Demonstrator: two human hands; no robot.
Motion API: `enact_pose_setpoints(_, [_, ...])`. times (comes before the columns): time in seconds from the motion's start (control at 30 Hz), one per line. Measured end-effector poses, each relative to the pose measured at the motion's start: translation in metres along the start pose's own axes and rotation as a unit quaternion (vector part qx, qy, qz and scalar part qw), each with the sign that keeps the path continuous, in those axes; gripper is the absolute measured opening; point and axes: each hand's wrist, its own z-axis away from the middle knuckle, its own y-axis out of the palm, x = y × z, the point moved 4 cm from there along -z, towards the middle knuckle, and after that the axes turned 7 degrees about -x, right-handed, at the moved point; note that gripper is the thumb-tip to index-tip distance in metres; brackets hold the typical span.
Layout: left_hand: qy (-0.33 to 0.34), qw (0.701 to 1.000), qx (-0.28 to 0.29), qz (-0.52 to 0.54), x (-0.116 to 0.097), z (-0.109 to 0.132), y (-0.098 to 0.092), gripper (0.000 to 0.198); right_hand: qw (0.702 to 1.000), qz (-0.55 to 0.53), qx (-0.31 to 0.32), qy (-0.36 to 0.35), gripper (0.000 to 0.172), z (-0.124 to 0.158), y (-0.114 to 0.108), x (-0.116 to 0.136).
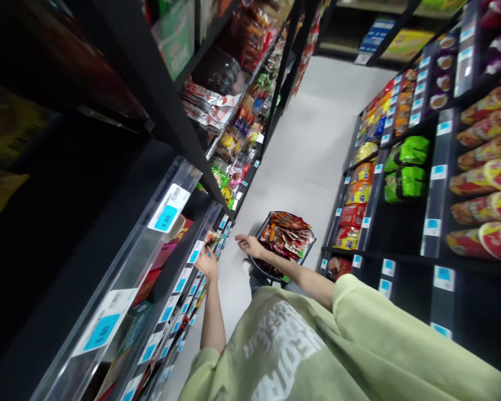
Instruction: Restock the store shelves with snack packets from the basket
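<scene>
My left hand (207,263) is raised to the edge of the left shelf and is closed on a small snack packet (212,239), right by the blue price tags. My right hand (247,244) hovers a little to its right with fingers spread and nothing in it. It hangs between the shelf and a black basket (262,270) on the floor. The basket is heaped with red and orange snack packets (286,234). I wear a light green T-shirt (317,351) with white print.
Black shelving (179,128) with bagged snacks and blue price tags lines the left of the aisle. A similar rack (434,184) with green, yellow and red packs stands on the right. A pale floor (317,139) runs between them to more shelves at the far end.
</scene>
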Motion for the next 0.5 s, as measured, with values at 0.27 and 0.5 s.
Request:
enact_pose_setpoints(0.27, [0.142,0.989,0.016,0.039,-0.006,0.000,0.020,0.038,0.950,0.073,-0.058,0.298,0.014,0.190,-0.097,-0.129])
enact_pose_setpoints(0.5, [0.133,0.990,0.023,-0.049,-0.029,0.001,0.019,0.038,0.876,0.096,-0.072,0.467,0.010,0.293,-0.130,-0.173])
